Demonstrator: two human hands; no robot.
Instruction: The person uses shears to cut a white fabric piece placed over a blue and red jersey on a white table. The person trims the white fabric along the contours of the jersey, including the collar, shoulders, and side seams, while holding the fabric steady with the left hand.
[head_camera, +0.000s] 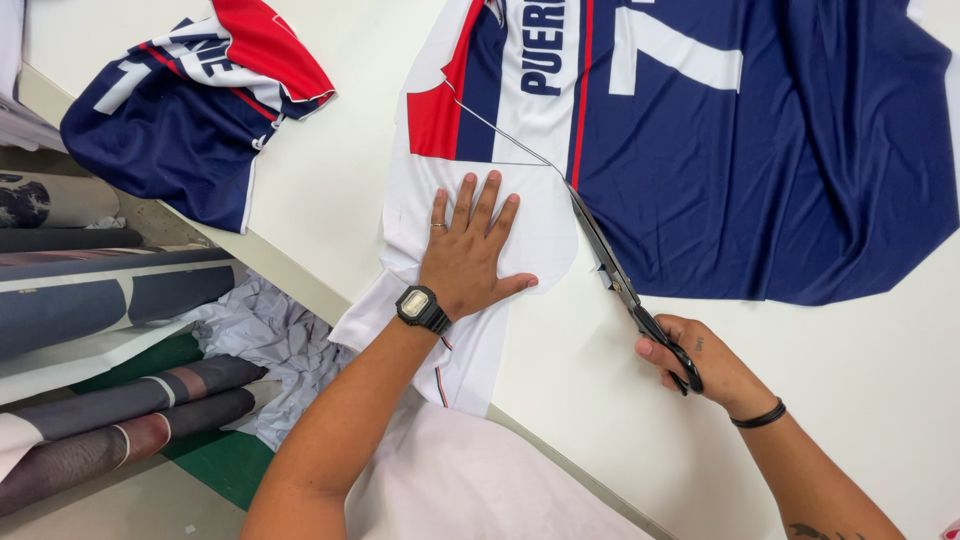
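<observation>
Left hand (470, 262): open, palm down, fingers spread flat on the white part of the printed fabric sheet (700, 150), pressing it to the table; a ring on one finger, a black digital wristwatch (421, 308) at the wrist.

Right hand (695, 362): closed around the black handles of the scissors (625, 290), fingers through the loops; a black band (760, 416) at the wrist. The blades point up and away, lying along the edge where white fabric meets navy, with the tips at the end of a cut line that runs on toward the red patch.

Printed fabric sheet: navy blue with white and red stripes and white lettering, spread flat over the upper right of the table, wrinkled toward the right edge; its white lower flap hangs over the table's near edge beside the left forearm.

Table (870, 370): white, smooth, broad, its edge running diagonally.

Second fabric piece (195, 110): same navy, red and white print, bunched at the upper left, well apart from both hands, partly over the edge.

Below the table, left: rolls of grey and dark material (110, 300) stacked lengthwise, crumpled pale paper (270, 335), a green floor patch (225, 460).
</observation>
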